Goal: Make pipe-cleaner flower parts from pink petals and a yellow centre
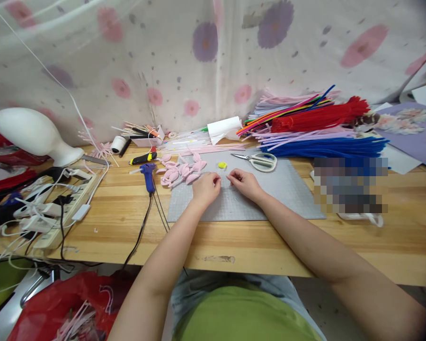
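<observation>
Over the grey cutting mat, my left hand and my right hand face each other with a small gap between their fingertips. Both hands are closed in a pinch; whatever lies between the fingers is too small to make out. A small yellow piece lies on the mat just beyond them. Pink fuzzy petal shapes are piled to the left of my left hand. Scissors with pale handles rest on the mat beyond my right hand, blades pointing left.
A blue glue gun with a black cord lies left of the mat, near a yellow-black utility knife. Bundles of pipe cleaners fill the back right. At the left are a cable-covered power strip and a white foam head.
</observation>
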